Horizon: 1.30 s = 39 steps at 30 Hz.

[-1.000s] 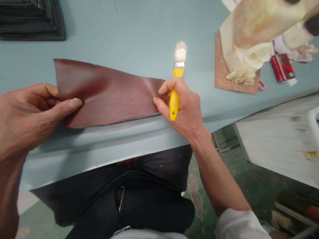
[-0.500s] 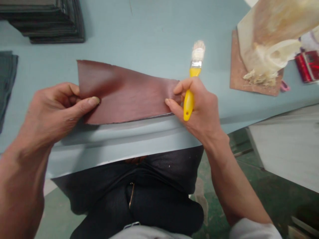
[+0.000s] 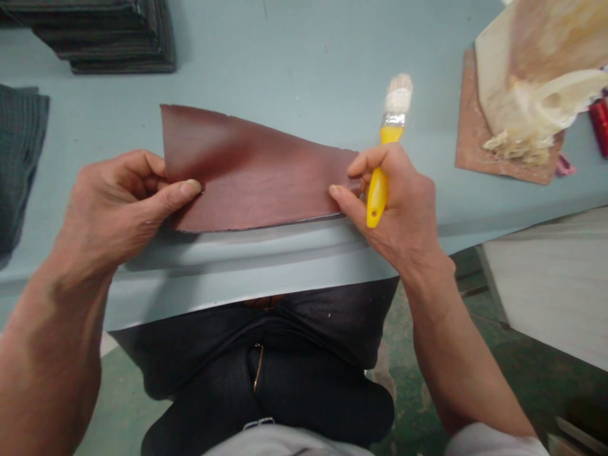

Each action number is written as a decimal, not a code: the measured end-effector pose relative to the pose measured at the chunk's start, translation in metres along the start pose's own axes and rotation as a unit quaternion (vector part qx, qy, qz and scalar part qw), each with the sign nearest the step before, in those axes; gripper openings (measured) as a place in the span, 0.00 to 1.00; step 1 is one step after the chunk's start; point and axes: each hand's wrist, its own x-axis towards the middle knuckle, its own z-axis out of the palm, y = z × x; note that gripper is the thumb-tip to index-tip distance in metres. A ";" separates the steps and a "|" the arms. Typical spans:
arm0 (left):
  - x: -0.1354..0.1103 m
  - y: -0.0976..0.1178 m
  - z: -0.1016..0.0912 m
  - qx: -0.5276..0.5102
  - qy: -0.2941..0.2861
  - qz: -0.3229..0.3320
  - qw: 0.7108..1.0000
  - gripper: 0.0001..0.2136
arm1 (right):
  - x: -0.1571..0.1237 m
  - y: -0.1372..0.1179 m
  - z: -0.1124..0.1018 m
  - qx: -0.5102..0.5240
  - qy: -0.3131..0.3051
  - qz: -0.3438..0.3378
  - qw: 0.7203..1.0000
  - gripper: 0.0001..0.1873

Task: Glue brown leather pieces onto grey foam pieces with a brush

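Note:
A reddish-brown leather piece [image 3: 266, 171] is stretched between my two hands above the near edge of the table. My left hand [image 3: 128, 202] pinches its left end, thumb on top and fingers behind. At the right end, my right hand [image 3: 399, 202] pinches the leather between thumb and forefinger. That same hand also keeps hold of a paintbrush [image 3: 377, 196] with a yellow handle, its bristles pointing away from me and coated in something whitish. The leather bows, its left far corner lifted. Fingers behind the sheet are hidden.
Dark stacked pieces [image 3: 123, 38] stand at the far left, with another dark pile [image 3: 21, 164] nearer. On the right, a glue-crusted container [image 3: 494, 76] rests on a brown board [image 3: 468, 126]. A red object [image 3: 599, 126] lies beyond. The table [image 3: 285, 57] has a pale blue-grey covering.
The whole scene has shifted right in the view, the table things along with my hands. My grip on the leather and the paintbrush looks the same.

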 end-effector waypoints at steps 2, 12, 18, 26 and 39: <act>0.001 -0.002 -0.001 -0.007 -0.006 0.002 1.000 0.20 | 0.000 0.001 0.000 -0.004 -0.007 0.006 1.000 0.15; -0.001 -0.010 -0.005 -0.058 -0.054 0.028 0.996 0.24 | -0.003 -0.001 -0.003 -0.102 -0.023 0.028 0.994 0.23; 0.001 -0.008 -0.011 -0.060 -0.132 0.021 0.989 0.24 | -0.005 -0.009 -0.005 -0.137 -0.025 0.055 0.989 0.30; 0.005 0.005 -0.020 -0.042 -0.206 0.012 0.978 0.15 | -0.006 -0.013 -0.006 -0.165 -0.027 0.075 0.983 0.30; 0.005 0.008 -0.020 -0.017 -0.199 0.013 0.980 0.10 | -0.003 -0.012 -0.004 -0.125 -0.009 0.082 0.989 0.23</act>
